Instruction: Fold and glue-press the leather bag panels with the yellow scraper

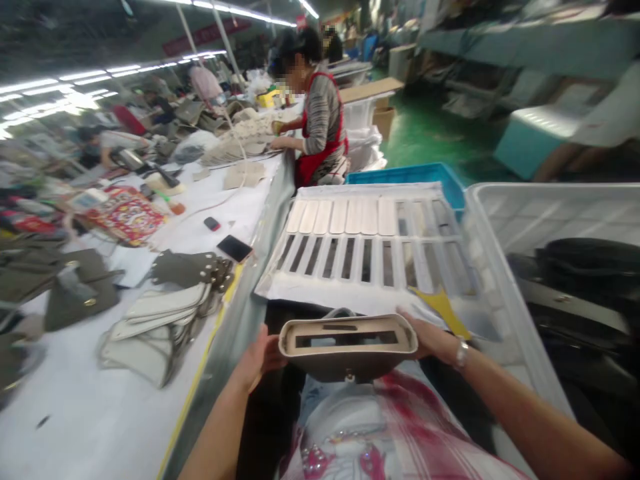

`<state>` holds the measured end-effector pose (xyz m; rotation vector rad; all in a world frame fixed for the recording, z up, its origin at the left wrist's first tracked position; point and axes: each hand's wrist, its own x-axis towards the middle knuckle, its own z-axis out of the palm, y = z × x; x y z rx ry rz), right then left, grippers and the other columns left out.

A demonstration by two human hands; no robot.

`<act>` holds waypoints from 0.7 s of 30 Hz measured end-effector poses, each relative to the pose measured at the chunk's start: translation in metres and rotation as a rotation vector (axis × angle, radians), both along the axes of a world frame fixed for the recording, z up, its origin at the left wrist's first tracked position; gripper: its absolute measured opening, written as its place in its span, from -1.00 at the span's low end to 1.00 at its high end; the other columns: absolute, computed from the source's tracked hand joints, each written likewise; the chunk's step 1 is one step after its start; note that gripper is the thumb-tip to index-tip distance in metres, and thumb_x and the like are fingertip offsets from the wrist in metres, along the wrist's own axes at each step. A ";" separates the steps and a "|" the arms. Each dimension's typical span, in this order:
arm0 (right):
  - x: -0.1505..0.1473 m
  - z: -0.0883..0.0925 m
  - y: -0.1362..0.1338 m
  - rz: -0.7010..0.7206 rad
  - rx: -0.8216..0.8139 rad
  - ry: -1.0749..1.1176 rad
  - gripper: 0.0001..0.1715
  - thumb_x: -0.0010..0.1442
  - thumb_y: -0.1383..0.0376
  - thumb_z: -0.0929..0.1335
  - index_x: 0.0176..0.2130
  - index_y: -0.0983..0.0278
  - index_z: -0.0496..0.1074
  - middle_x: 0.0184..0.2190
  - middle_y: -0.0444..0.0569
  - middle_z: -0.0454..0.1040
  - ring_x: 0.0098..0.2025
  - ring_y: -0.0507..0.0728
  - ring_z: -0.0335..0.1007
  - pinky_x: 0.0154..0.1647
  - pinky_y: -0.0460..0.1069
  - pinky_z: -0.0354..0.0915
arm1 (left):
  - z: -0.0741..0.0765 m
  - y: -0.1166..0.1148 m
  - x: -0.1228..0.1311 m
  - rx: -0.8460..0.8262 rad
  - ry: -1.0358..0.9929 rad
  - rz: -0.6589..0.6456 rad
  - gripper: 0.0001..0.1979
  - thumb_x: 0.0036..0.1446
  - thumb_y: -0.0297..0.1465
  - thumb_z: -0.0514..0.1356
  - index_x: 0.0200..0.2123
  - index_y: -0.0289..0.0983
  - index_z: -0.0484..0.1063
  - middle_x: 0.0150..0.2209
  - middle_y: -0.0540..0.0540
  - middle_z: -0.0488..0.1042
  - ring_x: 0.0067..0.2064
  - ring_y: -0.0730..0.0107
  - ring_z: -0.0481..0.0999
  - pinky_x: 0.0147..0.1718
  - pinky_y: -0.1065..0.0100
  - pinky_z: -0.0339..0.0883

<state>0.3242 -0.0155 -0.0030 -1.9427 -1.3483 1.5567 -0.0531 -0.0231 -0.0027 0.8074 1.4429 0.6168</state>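
A dark handbag (336, 368) with a cream rim and lining is held level over my lap, its open mouth facing up at me. My left hand (261, 357) grips its left end, thumb raised by the rim. Around the right end my right hand (425, 335) is closed, its fingers partly hidden behind the bag. A small metal clasp shows on the side nearest me. Just beyond the bag lies a white slotted rack (345, 288), with several pale strips (345, 217) along its far row.
On the white table (100, 427) at left are stacked flap pieces (160, 320), a dark bag (80, 293) and a phone (235, 249). A white bin (505, 293) with dark bags stands right, a blue crate (450, 177) behind the rack. A co-worker in a red apron (325, 127) works ahead.
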 end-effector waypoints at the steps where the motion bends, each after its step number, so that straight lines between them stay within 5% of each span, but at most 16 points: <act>1: -0.003 0.001 0.004 0.076 -0.050 0.006 -0.27 0.29 -0.07 -0.04 -0.24 0.34 0.42 -0.37 0.05 0.47 -0.39 0.10 0.41 -0.41 0.01 0.37 | 0.011 0.000 -0.001 0.010 0.025 -0.076 -0.24 0.09 0.16 -0.22 -0.18 -0.37 0.43 -0.28 -0.23 0.53 -0.20 0.17 0.53 -0.20 0.17 0.39; 3: -0.004 0.005 0.010 0.295 -0.013 -0.097 -0.25 0.25 -0.09 -0.05 -0.31 0.31 0.43 -0.38 0.10 0.47 -0.39 0.14 0.40 -0.40 0.02 0.36 | 0.029 0.004 0.003 0.086 0.282 -0.278 -0.29 0.12 0.11 -0.22 -0.26 -0.34 0.45 -0.31 -0.21 0.53 -0.23 0.20 0.52 -0.23 0.24 0.37; 7: 0.000 0.012 0.012 0.699 0.346 -0.402 -0.60 0.19 0.12 0.16 -0.34 0.31 0.43 -0.32 0.16 0.48 -0.25 0.26 0.40 -0.15 0.12 0.27 | 0.046 0.015 0.022 0.238 0.944 -0.607 -0.62 0.12 -0.16 -0.01 -0.44 -0.30 0.44 -0.36 -0.20 0.52 -0.21 0.15 0.49 -0.20 0.28 0.29; 12: -0.005 0.018 0.009 0.644 0.299 -0.493 -0.56 0.27 0.26 0.05 -0.34 0.35 0.39 -0.32 0.15 0.48 -0.24 0.17 0.41 -0.14 0.03 0.24 | 0.050 0.015 0.035 0.213 1.006 -0.629 -0.69 0.11 -0.39 -0.04 -0.58 -0.29 0.38 -0.57 -0.14 0.46 -0.34 0.21 0.51 -0.27 0.31 0.28; 21: -0.020 0.033 -0.003 0.551 0.289 -0.730 -0.67 0.27 0.31 0.12 -0.23 0.38 0.40 -0.32 0.18 0.51 -0.25 0.23 0.44 -0.27 0.02 0.19 | 0.038 0.008 0.035 0.252 1.054 -0.559 -0.71 0.08 -0.39 -0.05 -0.59 -0.29 0.35 -0.57 -0.23 0.45 -0.39 0.06 0.50 -0.30 0.16 0.28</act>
